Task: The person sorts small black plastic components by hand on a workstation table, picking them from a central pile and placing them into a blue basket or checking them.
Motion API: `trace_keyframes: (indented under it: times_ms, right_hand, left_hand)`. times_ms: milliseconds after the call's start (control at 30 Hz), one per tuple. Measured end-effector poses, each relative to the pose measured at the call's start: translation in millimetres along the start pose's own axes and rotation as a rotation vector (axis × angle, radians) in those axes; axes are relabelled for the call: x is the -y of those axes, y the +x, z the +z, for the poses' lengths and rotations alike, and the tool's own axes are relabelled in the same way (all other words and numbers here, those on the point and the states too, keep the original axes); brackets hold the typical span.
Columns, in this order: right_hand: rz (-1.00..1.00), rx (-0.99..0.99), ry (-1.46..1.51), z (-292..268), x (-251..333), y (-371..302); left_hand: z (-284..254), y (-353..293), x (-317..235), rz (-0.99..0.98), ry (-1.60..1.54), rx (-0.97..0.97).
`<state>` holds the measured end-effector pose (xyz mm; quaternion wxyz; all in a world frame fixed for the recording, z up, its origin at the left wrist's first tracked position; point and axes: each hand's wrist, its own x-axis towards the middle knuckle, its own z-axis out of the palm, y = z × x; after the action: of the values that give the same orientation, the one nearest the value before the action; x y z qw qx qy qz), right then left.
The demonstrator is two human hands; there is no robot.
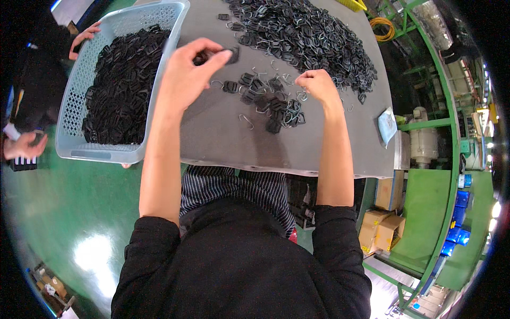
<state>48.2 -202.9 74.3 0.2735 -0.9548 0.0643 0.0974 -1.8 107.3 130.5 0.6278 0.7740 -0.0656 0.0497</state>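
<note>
My left hand (pixel 187 72) is raised over the grey table (pixel 212 143), thumb and fingers pinching a black plastic buckle (pixel 232 55), slightly blurred. More dark pieces show within its curled fingers. At the right, my right hand (pixel 319 86) is closed with its fingertips together, and whatever they may hold is too small to make out. Between both hands lies a loose group of black buckles (pixel 276 103), several with silver wire hooks. A bare wire hook (pixel 246 122) rests nearer to me. Behind my right hand spreads a large heap of buckles with hooks (pixel 297 37).
A light blue plastic basket (pixel 69 127) full of black buckles stands left of my left arm. Another person's hands (pixel 24 145) show at the far left. A pale blue packet (pixel 387 126) lies at the table's right edge, near a green metal frame (pixel 451 106). Cardboard boxes (pixel 374 228) stand below.
</note>
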Motion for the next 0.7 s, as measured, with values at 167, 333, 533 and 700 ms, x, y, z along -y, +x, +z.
trace_keyframes:
  times_ms: [167,333,533,700]
  right_hand:
    - [-0.032,-0.096,-0.045,22.3,-18.8,18.4]
    - [0.046,0.026,-0.244,41.9,7.9,25.9]
    - [0.048,0.095,0.307,38.1,3.0,22.2]
    - [-0.048,0.171,1.258,27.4,3.6,-19.3]
  left_hand:
    - [-63.7,-38.7,-24.5,0.187,0.522,-0.413]
    - [-107.9,-52.7,-2.5,0.273,0.989,-0.527]
    - [-10.6,-43.5,-3.2,0.302,0.488,-0.176]
    - [61.2,-3.5,88.5,0.146,0.703,0.049]
